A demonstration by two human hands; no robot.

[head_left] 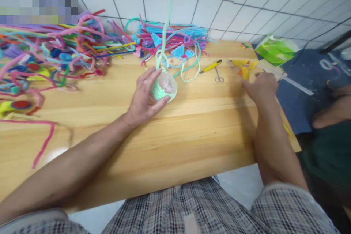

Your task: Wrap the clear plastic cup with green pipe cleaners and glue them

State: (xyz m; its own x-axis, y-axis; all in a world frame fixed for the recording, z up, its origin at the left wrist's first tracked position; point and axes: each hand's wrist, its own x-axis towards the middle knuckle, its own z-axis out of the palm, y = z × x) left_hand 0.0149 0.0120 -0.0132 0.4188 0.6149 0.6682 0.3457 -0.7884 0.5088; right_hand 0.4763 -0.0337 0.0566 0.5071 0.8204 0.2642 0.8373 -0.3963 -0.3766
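Observation:
My left hand (146,93) grips a round clear tub (166,82) with mint-green fuzzy pipe cleaner wound around its side. A long mint-green stem (164,36) rises from beside it up past the top of the view. My right hand (261,86) is over the table's right end, slightly blurred, thumb stretched out away from the fingers. Its thumb is at the handle of a yellow glue gun (245,66); whether they touch is hard to tell. Between the hands lie a yellow utility knife (211,66) and small scissors (218,76).
Colourful pipe cleaners (63,51) are heaped along the left and back of the wooden table (175,135). Blue and pink pipe-cleaner pieces (178,38) lie by the tiled wall. At right are a green bag (276,49) and another person's arm (333,111).

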